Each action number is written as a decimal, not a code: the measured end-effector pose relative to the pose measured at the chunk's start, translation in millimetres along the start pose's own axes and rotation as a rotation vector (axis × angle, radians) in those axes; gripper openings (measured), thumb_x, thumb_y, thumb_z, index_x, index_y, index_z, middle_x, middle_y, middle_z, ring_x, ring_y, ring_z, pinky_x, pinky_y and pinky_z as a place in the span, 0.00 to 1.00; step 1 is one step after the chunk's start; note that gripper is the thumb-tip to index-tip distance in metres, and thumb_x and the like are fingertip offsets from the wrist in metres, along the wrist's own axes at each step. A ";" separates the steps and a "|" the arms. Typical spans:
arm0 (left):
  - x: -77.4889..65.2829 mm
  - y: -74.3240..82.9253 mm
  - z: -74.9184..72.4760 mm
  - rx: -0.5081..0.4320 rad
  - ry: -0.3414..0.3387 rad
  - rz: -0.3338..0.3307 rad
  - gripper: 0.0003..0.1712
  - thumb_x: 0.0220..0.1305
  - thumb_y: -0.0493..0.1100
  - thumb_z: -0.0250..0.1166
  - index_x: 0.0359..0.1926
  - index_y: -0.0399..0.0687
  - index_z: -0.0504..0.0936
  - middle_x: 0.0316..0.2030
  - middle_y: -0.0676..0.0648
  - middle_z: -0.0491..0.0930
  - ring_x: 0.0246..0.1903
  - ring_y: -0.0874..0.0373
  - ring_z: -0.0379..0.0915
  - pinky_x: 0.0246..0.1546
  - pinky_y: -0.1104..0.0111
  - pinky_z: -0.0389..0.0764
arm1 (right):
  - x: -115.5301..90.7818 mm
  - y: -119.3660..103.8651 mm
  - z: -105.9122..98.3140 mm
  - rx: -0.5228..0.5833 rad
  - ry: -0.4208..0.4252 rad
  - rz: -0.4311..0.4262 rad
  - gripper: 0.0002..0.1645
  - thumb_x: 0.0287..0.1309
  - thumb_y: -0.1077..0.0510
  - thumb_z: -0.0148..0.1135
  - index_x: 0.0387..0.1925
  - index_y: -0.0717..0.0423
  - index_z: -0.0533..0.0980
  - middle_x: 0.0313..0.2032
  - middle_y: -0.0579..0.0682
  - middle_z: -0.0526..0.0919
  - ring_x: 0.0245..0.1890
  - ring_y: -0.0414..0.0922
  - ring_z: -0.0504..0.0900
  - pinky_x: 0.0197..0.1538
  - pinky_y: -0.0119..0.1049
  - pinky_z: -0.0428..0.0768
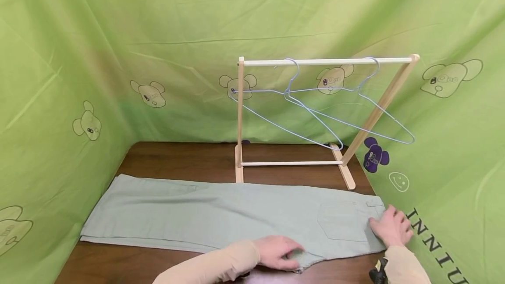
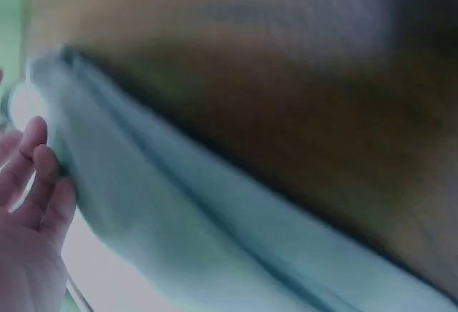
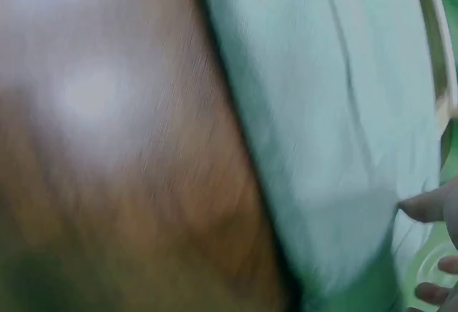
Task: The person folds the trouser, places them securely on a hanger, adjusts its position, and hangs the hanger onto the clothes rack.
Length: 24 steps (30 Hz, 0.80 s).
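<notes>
Green cloth (image 1: 189,21) printed with cartoon heads surrounds a brown counter (image 1: 181,157). Pale grey-green trousers (image 1: 236,214) lie flat across its near part, folded lengthwise, leg ends at 8 o'clock, waist at 4. Behind them, toward 3 o'clock, stands a wooden rack (image 1: 328,62) with two lilac wire hangers (image 1: 299,70) hooked on top. Both hands are open: the left hand (image 1: 278,252), near 6 o'clock, loosely curved at the trousers' near edge; the right hand (image 1: 394,227), at 4 o'clock, fingers spread past the waist, thumb against the fabric.
</notes>
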<state>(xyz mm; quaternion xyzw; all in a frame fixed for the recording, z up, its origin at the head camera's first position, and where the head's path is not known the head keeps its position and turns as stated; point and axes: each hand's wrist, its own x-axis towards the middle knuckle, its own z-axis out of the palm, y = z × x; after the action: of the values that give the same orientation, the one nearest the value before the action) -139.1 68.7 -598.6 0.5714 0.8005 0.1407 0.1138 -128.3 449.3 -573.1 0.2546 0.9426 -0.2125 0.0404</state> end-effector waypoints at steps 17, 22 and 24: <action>-142.1 -136.4 -14.3 0.177 0.492 -0.614 0.25 0.70 0.50 0.58 0.63 0.46 0.77 0.64 0.43 0.76 0.66 0.45 0.69 0.70 0.50 0.66 | -5.8 -59.8 47.7 0.005 -0.240 -0.286 0.52 0.72 0.36 0.43 0.75 0.72 0.42 0.74 0.77 0.33 0.73 0.79 0.31 0.70 0.77 0.34; -184.1 -150.0 -6.8 0.195 0.400 -0.751 0.31 0.73 0.57 0.54 0.71 0.51 0.70 0.73 0.46 0.66 0.75 0.47 0.59 0.75 0.48 0.55 | 3.7 -45.7 65.6 0.054 -0.226 -0.298 0.57 0.70 0.27 0.37 0.77 0.66 0.39 0.76 0.73 0.29 0.74 0.76 0.27 0.69 0.75 0.25; -194.4 -151.1 -6.3 0.166 0.408 -0.788 0.33 0.72 0.58 0.54 0.73 0.50 0.68 0.75 0.46 0.64 0.76 0.47 0.57 0.76 0.47 0.53 | 6.4 -43.5 69.5 0.052 -0.225 -0.300 0.59 0.69 0.24 0.34 0.78 0.66 0.38 0.77 0.72 0.28 0.75 0.76 0.26 0.69 0.75 0.24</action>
<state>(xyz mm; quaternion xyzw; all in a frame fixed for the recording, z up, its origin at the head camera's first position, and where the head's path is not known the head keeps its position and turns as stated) -212.2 -162.4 -642.2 0.1910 0.9716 0.1315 -0.0477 -157.7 389.0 -620.7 0.0869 0.9537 -0.2675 0.1067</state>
